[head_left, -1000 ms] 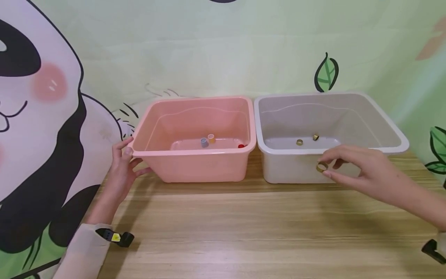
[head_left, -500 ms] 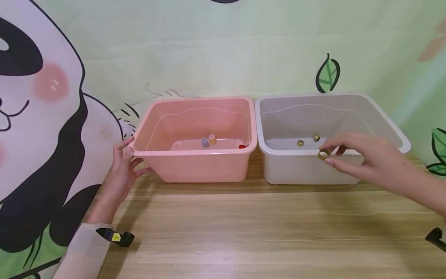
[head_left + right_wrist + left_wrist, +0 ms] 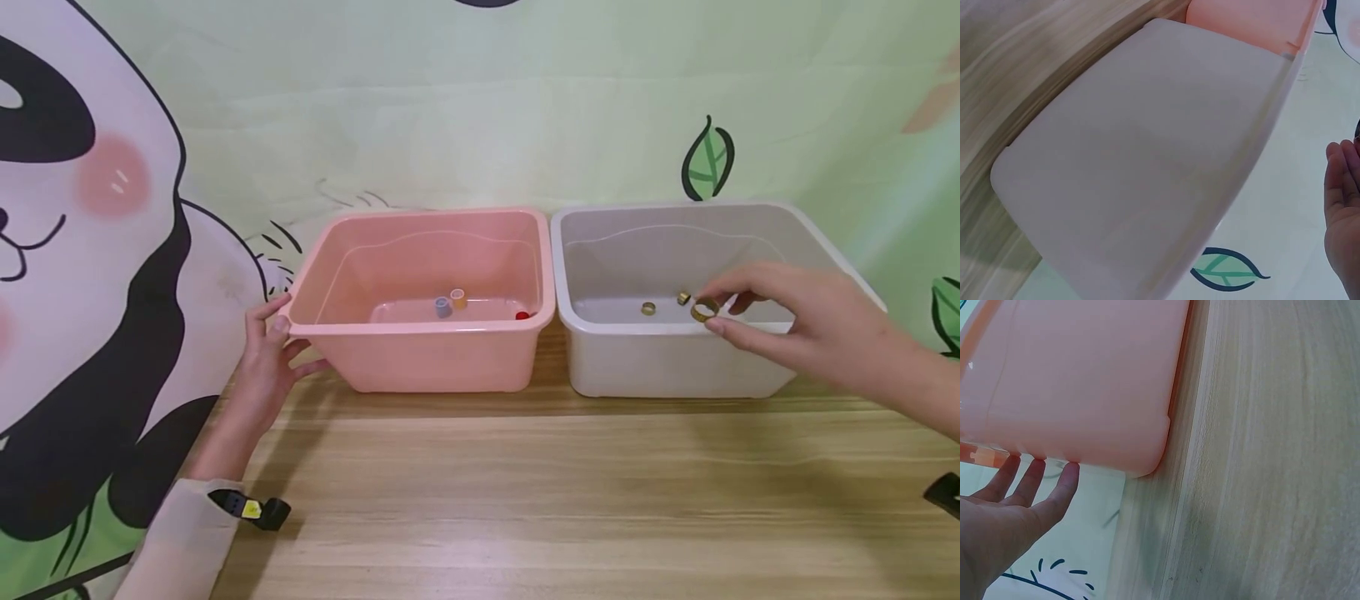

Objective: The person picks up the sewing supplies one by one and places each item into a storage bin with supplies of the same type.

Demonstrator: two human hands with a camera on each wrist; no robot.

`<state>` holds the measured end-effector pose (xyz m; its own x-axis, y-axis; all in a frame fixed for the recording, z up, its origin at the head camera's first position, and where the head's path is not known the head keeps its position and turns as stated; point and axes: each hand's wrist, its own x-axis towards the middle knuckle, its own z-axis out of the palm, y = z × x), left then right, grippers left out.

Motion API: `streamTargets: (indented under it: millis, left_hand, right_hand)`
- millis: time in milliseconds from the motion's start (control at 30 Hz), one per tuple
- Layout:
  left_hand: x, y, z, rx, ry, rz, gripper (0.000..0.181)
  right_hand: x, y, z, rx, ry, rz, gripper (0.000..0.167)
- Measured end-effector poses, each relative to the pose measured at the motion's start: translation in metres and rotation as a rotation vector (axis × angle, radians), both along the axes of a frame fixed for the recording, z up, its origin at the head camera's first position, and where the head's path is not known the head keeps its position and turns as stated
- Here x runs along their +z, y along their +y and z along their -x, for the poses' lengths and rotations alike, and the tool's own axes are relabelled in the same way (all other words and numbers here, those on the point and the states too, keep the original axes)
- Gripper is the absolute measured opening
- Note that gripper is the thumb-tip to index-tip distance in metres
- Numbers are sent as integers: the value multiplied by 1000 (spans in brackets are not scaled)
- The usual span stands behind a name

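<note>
In the head view my left hand [image 3: 262,360] touches the near left corner of the pink tub [image 3: 431,360], thumb at the rim and other fingers below it. Fairly straight fingertips meet the tub's side wall in the left wrist view. My right hand [image 3: 806,329] pinches a brass-coloured ring [image 3: 703,318] between thumb and fingertips, over the near rim of the light grey tub [image 3: 660,367]. Inside that tub lie a brass ring [image 3: 648,309] and a small brass piece [image 3: 683,298]. The right wrist view catches part of my right hand [image 3: 1344,212]; its ring is not clearly visible there.
On the pink tub's floor are a small grey-blue cylinder [image 3: 443,308], an orange cylinder [image 3: 458,299] and a partly hidden red piece [image 3: 522,316]. Both tubs stand side by side on a wood-grain table [image 3: 480,492], before a panda-and-leaf backdrop [image 3: 480,125].
My right hand has risen with the ring, from in front of the grey tub's outer wall to above its near rim. The left hand stays at the pink tub's corner.
</note>
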<state>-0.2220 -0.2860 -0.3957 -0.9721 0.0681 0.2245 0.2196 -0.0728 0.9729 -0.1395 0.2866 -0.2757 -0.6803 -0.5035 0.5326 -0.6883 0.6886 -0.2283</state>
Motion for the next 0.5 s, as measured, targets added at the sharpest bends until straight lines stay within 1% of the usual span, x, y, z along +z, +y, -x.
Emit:
streamTargets:
  millis: [100,233,367,500]
  left_hand:
    - [0,0,0,0,2,0,41]
    - [-1,0,0,2,5,6,41]
    - [-1,1,1,-4,4,-11,41]
    - [0,1,1,10,-4,31,43]
  right_hand:
    - [4,1,0,-17,21,-12,43]
    - [7,2,2,-4,35,-21,42]
    - [10,2,3,2,37,-27,41]
    - [13,1,5,-23,22,-34,39]
